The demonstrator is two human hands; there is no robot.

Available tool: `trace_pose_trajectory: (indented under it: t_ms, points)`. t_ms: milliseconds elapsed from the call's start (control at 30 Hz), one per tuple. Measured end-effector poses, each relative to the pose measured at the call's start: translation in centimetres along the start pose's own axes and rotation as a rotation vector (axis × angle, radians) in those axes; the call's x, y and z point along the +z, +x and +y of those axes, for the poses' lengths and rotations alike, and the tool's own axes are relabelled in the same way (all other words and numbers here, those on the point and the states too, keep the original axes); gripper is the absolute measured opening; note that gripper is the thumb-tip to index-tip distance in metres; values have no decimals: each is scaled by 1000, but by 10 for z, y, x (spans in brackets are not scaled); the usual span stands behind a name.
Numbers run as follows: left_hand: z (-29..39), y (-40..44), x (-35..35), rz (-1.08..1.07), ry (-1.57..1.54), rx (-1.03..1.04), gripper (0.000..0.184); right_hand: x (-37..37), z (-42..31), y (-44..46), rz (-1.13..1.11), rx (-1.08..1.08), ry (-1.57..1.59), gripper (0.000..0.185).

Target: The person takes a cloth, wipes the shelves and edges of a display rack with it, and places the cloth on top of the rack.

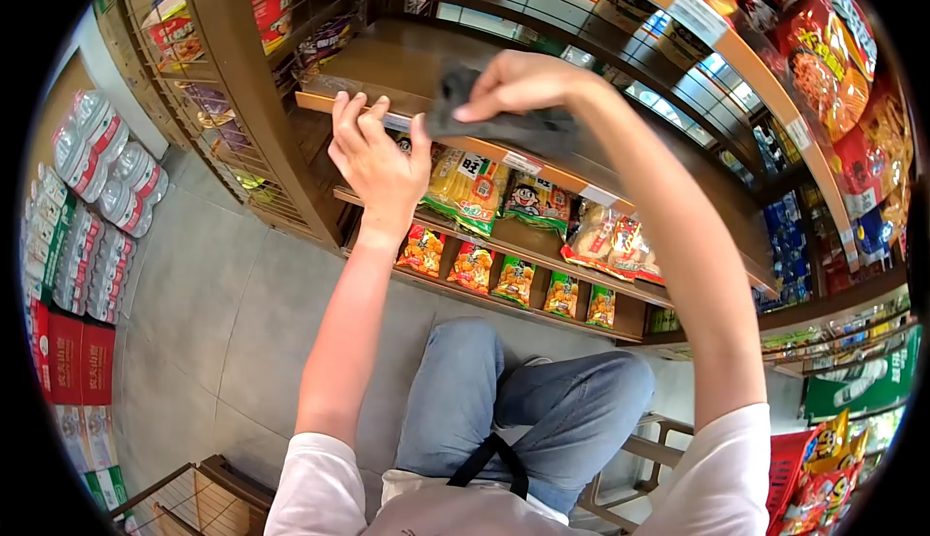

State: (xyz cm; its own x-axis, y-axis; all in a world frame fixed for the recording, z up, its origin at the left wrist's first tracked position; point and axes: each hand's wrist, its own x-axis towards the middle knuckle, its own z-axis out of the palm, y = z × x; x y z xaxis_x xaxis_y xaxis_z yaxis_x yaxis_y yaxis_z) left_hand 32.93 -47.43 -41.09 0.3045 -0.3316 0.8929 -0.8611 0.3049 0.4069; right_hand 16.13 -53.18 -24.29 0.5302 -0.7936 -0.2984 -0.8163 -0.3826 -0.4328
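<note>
Right hand [523,81] pinched closed on dark cloth [513,130], shelf [387,52] under it; left hand [384,163] open, fingers spread, nothing held. Best: cloth flat, pressure even.

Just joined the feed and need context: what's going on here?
A person sits or crouches in front of a store shelving unit. Their right hand holds a dark cloth, blurred, over the front part of a brown shelf. Their left hand is spread at that shelf's front edge. Bagged snacks sit on the shelf below, with a row of smaller packs on the lowest one.
</note>
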Motion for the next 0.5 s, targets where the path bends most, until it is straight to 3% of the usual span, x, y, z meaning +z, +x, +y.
trace_pose_trajectory:
  t_ms: [133, 367, 467, 500]
  points:
    - [-1, 1, -4, -34, 38, 5, 42, 10, 10, 11, 36, 19, 73, 45]
    - [1, 2, -4, -48, 39, -11, 41, -5, 59, -33, -125, 167, 575, 50]
    - [-1, 0, -4, -47, 37, -7, 41, -13, 82, -34, -281, 125, 554, 50]
    - [0, 1, -5, -57, 41, -14, 41, -9, 64, -48, -192, 119, 494, 52]
